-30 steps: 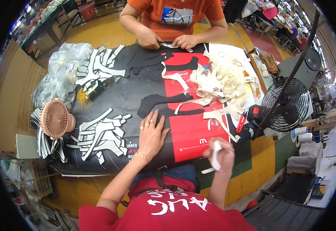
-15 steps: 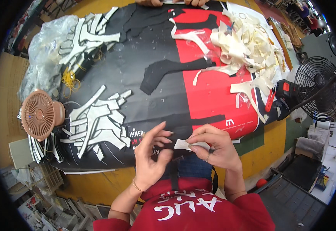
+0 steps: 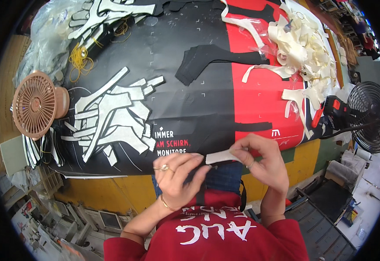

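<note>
My right hand (image 3: 261, 163) pinches a short white strip (image 3: 220, 156) between thumb and fingers, above the table's near edge. The strip points left and lies nearly level. At its left end, my left hand (image 3: 177, 176) has curved fingers, with a gap between thumb and forefinger; whether it touches the strip I cannot tell. Left of my hands lies a loose pile of white pieces with dark edges (image 3: 111, 117). Farther off, a stack of black cut pieces (image 3: 211, 61) rests across the black and red parts of the table covering (image 3: 172, 100).
A small pink fan (image 3: 35, 104) stands at the left, near yellow string (image 3: 80, 63) and clear plastic bags (image 3: 46, 39). Cream scraps (image 3: 303, 48) are heaped at the far right. A red and black power tool (image 3: 333, 108) lies beside a black fan (image 3: 368, 111).
The view has shifted, so the table appears nearer. My left hand has come closer to the strip's end, and the strip shows more of its length. The far person's hands are out of view.
</note>
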### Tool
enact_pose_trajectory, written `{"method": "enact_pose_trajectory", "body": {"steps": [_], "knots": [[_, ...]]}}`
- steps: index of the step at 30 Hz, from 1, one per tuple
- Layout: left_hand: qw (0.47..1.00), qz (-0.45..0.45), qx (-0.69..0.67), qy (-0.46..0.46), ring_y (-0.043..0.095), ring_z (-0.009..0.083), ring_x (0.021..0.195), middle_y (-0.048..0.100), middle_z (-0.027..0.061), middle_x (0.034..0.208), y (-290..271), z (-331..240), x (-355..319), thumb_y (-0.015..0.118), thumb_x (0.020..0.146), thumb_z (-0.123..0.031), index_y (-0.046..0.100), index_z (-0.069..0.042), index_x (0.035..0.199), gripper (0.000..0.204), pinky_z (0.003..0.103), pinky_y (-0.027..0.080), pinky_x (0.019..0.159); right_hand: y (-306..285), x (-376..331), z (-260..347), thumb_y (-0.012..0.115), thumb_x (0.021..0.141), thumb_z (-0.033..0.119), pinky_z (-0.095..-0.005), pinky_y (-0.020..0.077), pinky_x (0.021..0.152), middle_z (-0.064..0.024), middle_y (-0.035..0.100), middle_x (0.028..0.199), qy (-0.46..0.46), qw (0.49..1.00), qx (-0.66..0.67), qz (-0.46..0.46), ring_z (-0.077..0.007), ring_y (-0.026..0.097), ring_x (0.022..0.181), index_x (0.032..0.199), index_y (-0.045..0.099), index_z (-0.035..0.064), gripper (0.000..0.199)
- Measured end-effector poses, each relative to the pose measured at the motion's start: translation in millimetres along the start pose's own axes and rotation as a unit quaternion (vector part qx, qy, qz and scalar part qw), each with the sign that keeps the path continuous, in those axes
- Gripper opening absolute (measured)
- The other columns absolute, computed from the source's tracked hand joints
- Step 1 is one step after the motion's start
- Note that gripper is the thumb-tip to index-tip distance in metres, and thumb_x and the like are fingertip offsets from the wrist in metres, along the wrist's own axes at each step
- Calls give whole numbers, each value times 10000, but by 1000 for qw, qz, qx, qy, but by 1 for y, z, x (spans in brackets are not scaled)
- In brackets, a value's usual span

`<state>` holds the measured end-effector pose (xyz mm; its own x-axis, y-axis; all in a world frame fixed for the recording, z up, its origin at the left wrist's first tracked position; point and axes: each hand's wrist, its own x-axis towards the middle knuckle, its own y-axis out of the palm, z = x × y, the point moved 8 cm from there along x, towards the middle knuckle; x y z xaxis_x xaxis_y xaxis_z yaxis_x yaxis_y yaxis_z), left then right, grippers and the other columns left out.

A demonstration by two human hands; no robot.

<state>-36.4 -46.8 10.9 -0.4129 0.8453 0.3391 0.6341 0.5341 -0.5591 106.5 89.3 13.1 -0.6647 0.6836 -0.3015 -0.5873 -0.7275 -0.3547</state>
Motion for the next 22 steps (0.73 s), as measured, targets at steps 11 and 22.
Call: {"method": "enact_pose_trajectory", "body": {"steps": [11, 22], "knots": [[975, 29, 208, 76, 527, 190, 988, 624, 4, 1095, 3, 27, -14, 814, 764, -214, 764, -172, 1080, 323, 352, 363, 863, 39, 66, 23, 589, 974, 127, -444, 480, 728, -160, 597, 851, -154, 941, -241, 184, -377, 613, 839, 965, 594, -10, 137], [976, 24, 205, 74, 509, 186, 1027, 629, 2, 1143, 5, 29, -18, 798, 786, -231, 752, -180, 1110, 331, 356, 355, 889, 44, 76, 25, 574, 990, 167, -446, 476, 721, -170, 603, 848, -143, 924, -273, 225, -383, 623, 843, 956, 591, -6, 177]]}}
